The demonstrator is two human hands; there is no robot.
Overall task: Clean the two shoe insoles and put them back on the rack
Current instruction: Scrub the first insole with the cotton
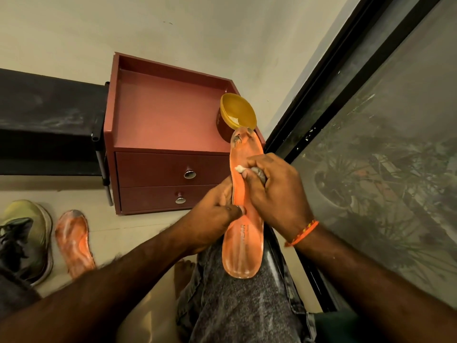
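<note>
Clearly the cleaning is in the middle, not near the end. One orange insole [243, 219] lies along the person's right thigh, on the grey jeans [237, 305], with its toe end pointing up toward the yellow tub [238, 112] that stands open on the red drawer cabinet [163, 115]. The left hand [212, 219] holds this insole at its left edge, the thumb pressing on the top face near the middle. The right hand [274, 189] has its fingers curled around a small grey cloth [258, 173], and a bit of white cream shows at the tip of the cloth, touching the insole's upper half.

A dark dirty spot is visible at the toe end, and the heel part looks pale and smeared, so I judge this insole is only partly cleaned. The second insole [74, 241] lies on the floor, just beside a green shoe [29, 219], well apart from the hands. Its surface has whitish streaks and a grey toe; I cannot tell whether it is already treated or waiting its turn.

A dark shelf at the left may be the rack [49, 120]. No insole is on it, so putting both back is, in my judgement, not yet done.
</note>
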